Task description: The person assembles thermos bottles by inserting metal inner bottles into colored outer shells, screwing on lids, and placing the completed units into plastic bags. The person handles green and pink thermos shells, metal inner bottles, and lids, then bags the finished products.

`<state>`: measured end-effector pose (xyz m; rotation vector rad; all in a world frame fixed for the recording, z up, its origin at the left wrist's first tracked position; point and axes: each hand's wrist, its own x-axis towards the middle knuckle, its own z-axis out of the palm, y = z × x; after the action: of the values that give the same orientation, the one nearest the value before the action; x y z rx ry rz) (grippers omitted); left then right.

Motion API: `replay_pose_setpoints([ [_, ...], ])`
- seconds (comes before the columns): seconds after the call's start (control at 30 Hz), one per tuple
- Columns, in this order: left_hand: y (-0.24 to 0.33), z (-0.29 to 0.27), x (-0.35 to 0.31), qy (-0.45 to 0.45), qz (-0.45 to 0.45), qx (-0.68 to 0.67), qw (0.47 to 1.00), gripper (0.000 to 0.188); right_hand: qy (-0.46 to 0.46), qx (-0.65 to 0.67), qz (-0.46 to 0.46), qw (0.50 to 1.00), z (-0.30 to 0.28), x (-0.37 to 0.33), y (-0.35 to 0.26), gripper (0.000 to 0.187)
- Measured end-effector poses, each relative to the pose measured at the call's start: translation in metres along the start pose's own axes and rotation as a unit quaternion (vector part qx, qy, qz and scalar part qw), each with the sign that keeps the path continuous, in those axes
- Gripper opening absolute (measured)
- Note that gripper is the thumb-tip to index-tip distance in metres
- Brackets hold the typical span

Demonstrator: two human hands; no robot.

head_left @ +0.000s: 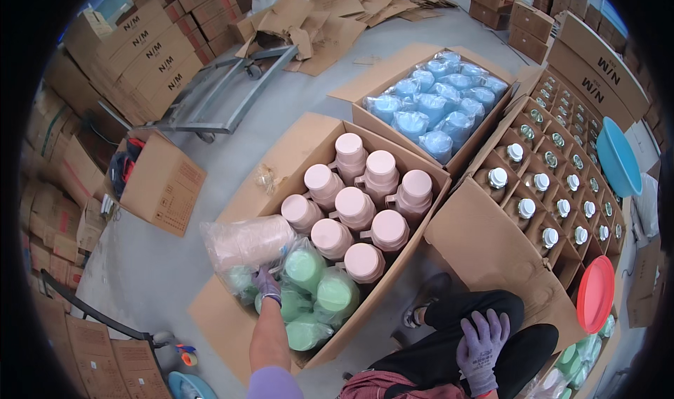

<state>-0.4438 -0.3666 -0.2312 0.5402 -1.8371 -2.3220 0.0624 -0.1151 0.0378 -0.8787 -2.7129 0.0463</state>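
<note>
A pink thermos flask (pixel 247 243) in a clear plastic bag lies sideways over the left side of an open cardboard box (pixel 235 308). My left hand (pixel 268 286), in a greyish-purple glove, is closed at its lower side; the fingertips are partly hidden. Bare pink flasks (pixel 351 208) stand upright in rows in the box. Several green flasks (pixel 305 267) in clear plastic sit at its near end, close around my left hand. My right hand (pixel 483 346), gloved alike, is open above my knee with fingers spread and nothing in it.
Behind is a box of plastic-wrapped blue flasks (pixel 430 107). At right, a divided carton (pixel 491 248) holds silvery glass liners, several with white caps, beside a blue basin (pixel 618 157) and a red basin (pixel 595 293). A metal cart (pixel 228 97) and stacked cartons (pixel 151 58) stand left.
</note>
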Motion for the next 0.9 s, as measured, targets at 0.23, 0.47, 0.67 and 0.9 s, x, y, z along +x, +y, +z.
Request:
replay_pose_setpoints([
  [0.23, -0.038, -0.038, 0.038, -0.041, 0.151, 0.312, 0.937, 0.019, -0.010, 0.018, 0.000, 1.000, 0.001, 0.013, -0.014, 0.037],
  [0.47, 0.011, -0.052, 0.078, -0.417, 0.264, 0.721, 0.486, 0.031, 0.004, 0.032, -0.024, 0.999, 0.003, 0.016, -0.016, 0.038],
  [0.67, 0.101, 0.094, -0.132, -0.422, 0.408, 0.484, 0.649, 0.054, 0.029, 0.001, -0.004, 1.000, 0.005, 0.012, -0.009, 0.038],
  [0.9, 0.081, 0.141, -0.216, -0.535, 0.300, 0.607, 0.506, 0.107, 0.015, 0.098, -0.033, 0.994, -0.011, 0.020, -0.007, 0.039],
])
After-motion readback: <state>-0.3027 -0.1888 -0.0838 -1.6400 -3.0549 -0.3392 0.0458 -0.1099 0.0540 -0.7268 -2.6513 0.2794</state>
